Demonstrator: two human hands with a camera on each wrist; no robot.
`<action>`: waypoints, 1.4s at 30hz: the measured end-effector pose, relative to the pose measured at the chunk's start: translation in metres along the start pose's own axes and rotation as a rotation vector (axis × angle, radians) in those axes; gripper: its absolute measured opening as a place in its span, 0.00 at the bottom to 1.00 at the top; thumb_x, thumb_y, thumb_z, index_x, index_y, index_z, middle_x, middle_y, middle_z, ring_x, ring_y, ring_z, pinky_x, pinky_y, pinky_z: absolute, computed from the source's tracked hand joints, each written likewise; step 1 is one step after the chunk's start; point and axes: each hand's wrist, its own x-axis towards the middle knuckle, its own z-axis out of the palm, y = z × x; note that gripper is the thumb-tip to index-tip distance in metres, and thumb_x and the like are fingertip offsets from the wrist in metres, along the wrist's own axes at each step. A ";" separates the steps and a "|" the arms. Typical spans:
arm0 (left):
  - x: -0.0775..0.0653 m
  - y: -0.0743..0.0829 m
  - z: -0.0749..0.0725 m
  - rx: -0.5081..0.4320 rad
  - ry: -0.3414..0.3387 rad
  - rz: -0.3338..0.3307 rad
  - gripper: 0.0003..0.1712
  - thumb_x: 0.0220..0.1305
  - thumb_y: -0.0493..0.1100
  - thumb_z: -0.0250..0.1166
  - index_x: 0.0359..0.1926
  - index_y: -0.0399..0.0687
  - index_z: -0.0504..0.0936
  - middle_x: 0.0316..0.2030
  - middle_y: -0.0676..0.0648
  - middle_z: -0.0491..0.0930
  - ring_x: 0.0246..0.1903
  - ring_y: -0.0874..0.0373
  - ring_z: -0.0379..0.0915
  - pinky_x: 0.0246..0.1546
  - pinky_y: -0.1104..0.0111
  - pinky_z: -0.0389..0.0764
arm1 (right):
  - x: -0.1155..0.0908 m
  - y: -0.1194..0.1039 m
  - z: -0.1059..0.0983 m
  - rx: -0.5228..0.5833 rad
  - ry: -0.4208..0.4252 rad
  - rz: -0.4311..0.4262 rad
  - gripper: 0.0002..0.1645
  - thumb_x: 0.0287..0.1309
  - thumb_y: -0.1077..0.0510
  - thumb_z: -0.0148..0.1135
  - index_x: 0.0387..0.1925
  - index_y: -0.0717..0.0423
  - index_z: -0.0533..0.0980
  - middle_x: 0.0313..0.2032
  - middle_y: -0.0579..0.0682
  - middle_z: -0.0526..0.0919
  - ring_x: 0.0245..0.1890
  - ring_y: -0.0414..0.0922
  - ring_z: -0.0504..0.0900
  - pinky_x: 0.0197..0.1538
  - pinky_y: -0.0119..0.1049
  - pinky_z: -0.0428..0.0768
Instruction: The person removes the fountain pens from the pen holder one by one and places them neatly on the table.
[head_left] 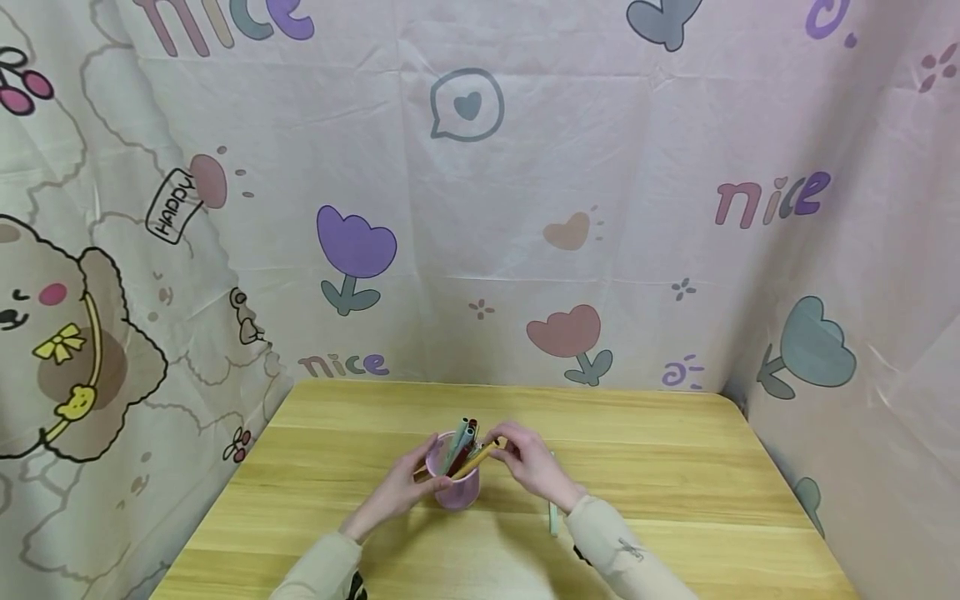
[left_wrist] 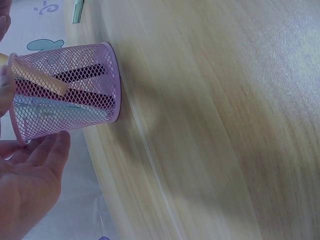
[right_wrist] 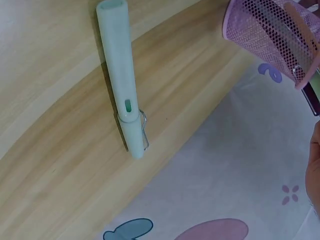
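Note:
A pink mesh pen holder (head_left: 458,493) stands on the wooden table, tilted a little, with several pens inside. My left hand (head_left: 405,483) grips it near the rim, thumb on the near side and fingers round the far side. A yellow pen (head_left: 474,461) slants out of the holder to the right; my right hand (head_left: 528,458) pinches its upper end. In the left wrist view the lower end of the yellow pen (left_wrist: 50,83) hangs midway down inside the mesh. Pale green and dark red pens (head_left: 459,446) stand beside it.
A pale green pen (right_wrist: 120,75) with a wire clip lies on the table right of the holder, partly under my right forearm in the head view. The wooden table (head_left: 645,467) meets a printed cloth backdrop (head_left: 480,208) behind and at both sides.

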 end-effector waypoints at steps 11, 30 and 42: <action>-0.001 -0.001 0.001 0.020 0.010 0.002 0.53 0.64 0.47 0.69 0.73 0.20 0.49 0.69 0.19 0.58 0.65 0.25 0.67 0.66 0.45 0.74 | -0.006 -0.008 -0.020 0.173 0.020 0.086 0.10 0.63 0.70 0.62 0.45 0.61 0.81 0.24 0.57 0.81 0.19 0.28 0.68 0.18 0.21 0.69; -0.002 0.000 0.002 -0.017 0.015 0.007 0.52 0.64 0.45 0.69 0.73 0.20 0.48 0.69 0.18 0.58 0.66 0.24 0.65 0.66 0.47 0.74 | -0.011 -0.011 -0.035 0.400 0.271 0.085 0.20 0.63 0.76 0.56 0.57 0.74 0.70 0.43 0.75 0.80 0.35 0.33 0.80 0.36 0.27 0.86; -0.002 0.000 0.001 -0.033 0.006 0.017 0.52 0.64 0.45 0.68 0.73 0.20 0.48 0.69 0.18 0.58 0.66 0.24 0.65 0.66 0.48 0.74 | -0.014 -0.018 -0.049 0.471 0.352 0.180 0.19 0.63 0.72 0.60 0.56 0.75 0.73 0.37 0.44 0.82 0.32 0.30 0.79 0.35 0.27 0.86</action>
